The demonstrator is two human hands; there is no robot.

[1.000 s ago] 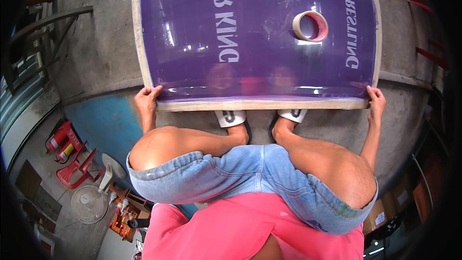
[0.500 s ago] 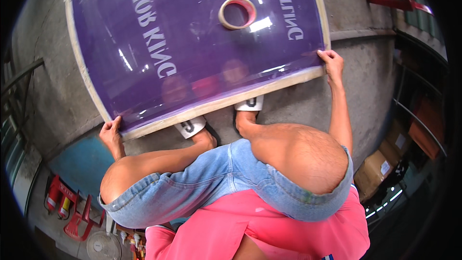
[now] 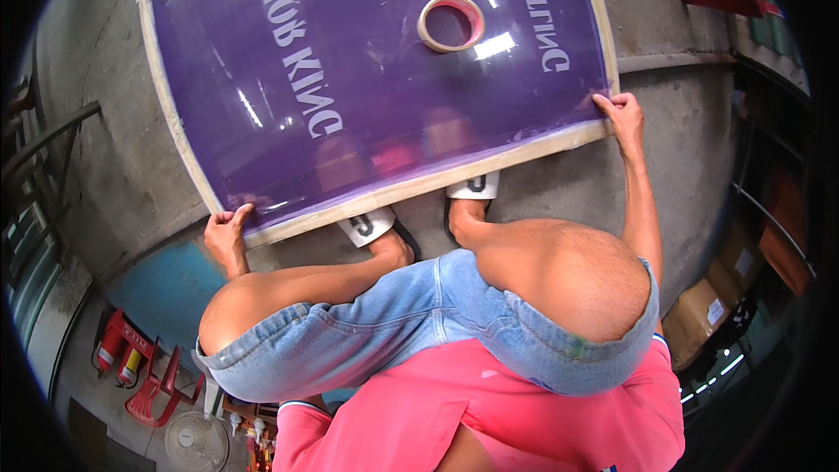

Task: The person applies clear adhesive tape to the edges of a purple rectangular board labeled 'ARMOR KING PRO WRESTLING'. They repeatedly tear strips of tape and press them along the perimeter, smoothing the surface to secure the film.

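Note:
In front of me lies a screen-printing frame (image 3: 411,185) with a pale wooden border and purple mesh (image 3: 393,79) carrying mirrored light lettering. A thin see-through strip (image 3: 489,142) seems to run along its near edge. My left hand (image 3: 229,238) is closed at the near left corner, thumb stretched over the mesh and fingers at the outer border. At the near right corner my right hand (image 3: 622,115) pinches thumb and finger together by the strip's end; what lies between them is hard to see. A roll of tape (image 3: 449,23) rests on the mesh.
My feet in white-strapped slides (image 3: 472,187) are close under the near border. Left are red fire extinguishers (image 3: 122,357), a red chair (image 3: 161,393), a fan (image 3: 197,441) and a blue panel (image 3: 166,284). Cardboard boxes (image 3: 699,315) stand right. Another red chair (image 3: 730,2) is far right.
The whole view has shifted, so everything appears slightly further right. My left thumb has stretched inward over the mesh corner. The right hand keeps its place on the frame.

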